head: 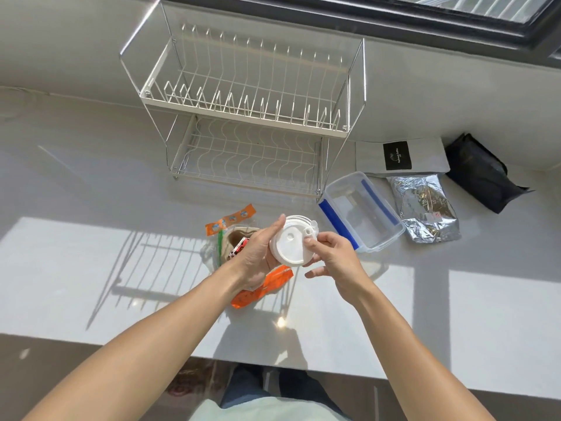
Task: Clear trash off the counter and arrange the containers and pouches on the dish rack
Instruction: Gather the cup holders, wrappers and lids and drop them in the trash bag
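My left hand (258, 253) grips a white cup with a white lid (290, 243) above the counter. My right hand (332, 259) pinches the lid's right edge with thumb and forefinger. Under my hands lie orange wrappers (261, 288), an orange strip (230, 219) and a clear zip bag with a brown item (235, 241). A clear container with blue clips (361, 211) lies to the right. Beyond it rest a white pouch with a black label (400, 158), a silver foil pouch (425, 208) and a black pouch (482, 171). The white two-tier dish rack (243, 113) holds nothing.
The white counter (91, 253) ends at a front edge near my body. A wall and a dark window frame (425, 28) run behind the rack. Sunlight patches and rack shadows fall across the counter.
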